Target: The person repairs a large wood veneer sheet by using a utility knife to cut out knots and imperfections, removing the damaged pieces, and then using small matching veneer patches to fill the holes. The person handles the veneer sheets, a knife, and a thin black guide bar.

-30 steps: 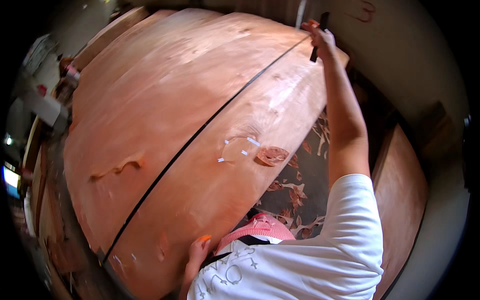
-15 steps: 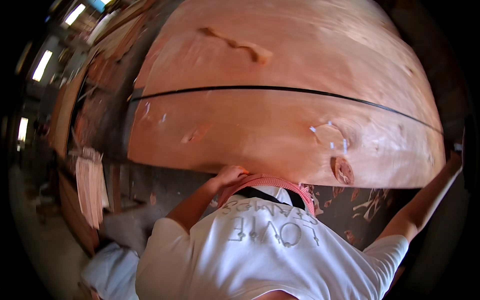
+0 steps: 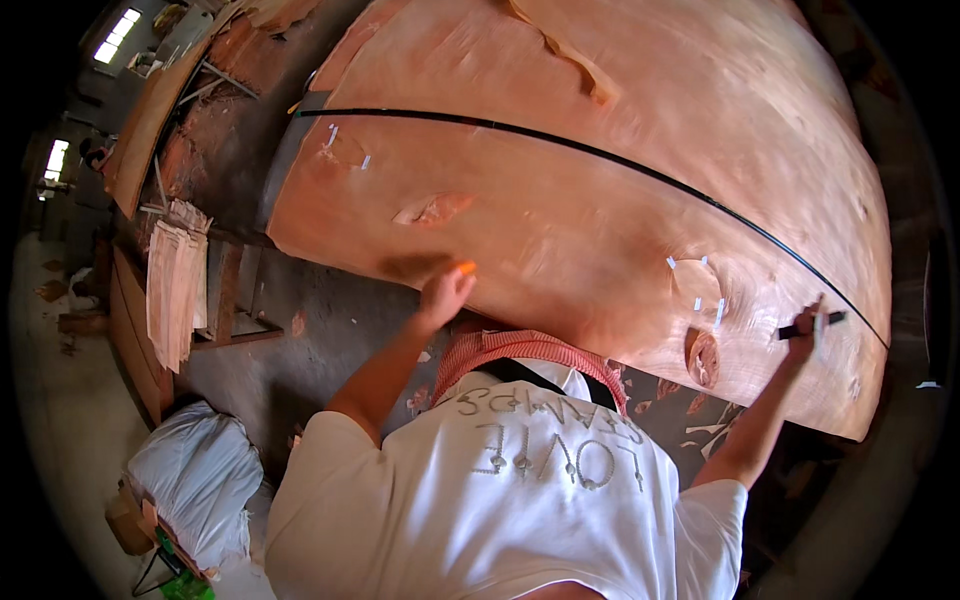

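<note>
A large sheet of reddish wood veneer (image 3: 560, 230) lies before me, crossed by a long thin black strip (image 3: 590, 150). My left hand (image 3: 447, 296) is closed above its near edge, with a small orange object (image 3: 466, 267) at the fingertips; its kind is unclear. Over the sheet's right part, my right hand (image 3: 806, 335) grips a short black bar-shaped tool (image 3: 828, 322). Something pale and blurred shows beside those fingers. An oval hole (image 3: 703, 357) and a torn spot (image 3: 433, 209) mark the veneer. Short whitish tape pieces (image 3: 718, 312) surround a patch.
To the left, a bundle of veneer strips (image 3: 178, 285) leans by a wooden frame (image 3: 228, 290). A stuffed pale sack (image 3: 200, 480) sits on the floor at lower left. Veneer scraps (image 3: 705, 430) litter the floor under the sheet's near edge. A curled veneer piece (image 3: 570, 60) lies farther up.
My right hand has come from the far right edge in over the sheet, with the black tool now visible in it. My left hand has lifted slightly from the near edge. The view has turned.
</note>
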Action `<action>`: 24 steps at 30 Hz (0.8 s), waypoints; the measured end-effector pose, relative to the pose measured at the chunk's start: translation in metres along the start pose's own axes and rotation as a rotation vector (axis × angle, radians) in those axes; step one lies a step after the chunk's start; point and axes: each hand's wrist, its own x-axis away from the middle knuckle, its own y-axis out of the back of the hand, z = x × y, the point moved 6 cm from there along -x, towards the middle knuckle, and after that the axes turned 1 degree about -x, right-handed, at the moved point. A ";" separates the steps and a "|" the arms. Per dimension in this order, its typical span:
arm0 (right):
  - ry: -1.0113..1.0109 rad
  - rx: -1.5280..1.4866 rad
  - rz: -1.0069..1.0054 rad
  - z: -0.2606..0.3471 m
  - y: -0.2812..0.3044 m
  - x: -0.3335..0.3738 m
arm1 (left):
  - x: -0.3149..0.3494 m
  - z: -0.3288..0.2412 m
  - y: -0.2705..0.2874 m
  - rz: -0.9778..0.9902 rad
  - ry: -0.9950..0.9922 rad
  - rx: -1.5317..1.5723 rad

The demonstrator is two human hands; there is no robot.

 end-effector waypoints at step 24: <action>-0.780 -0.123 -0.019 -0.495 -0.367 0.325 | -0.198 0.260 0.218 -0.328 -0.215 -0.528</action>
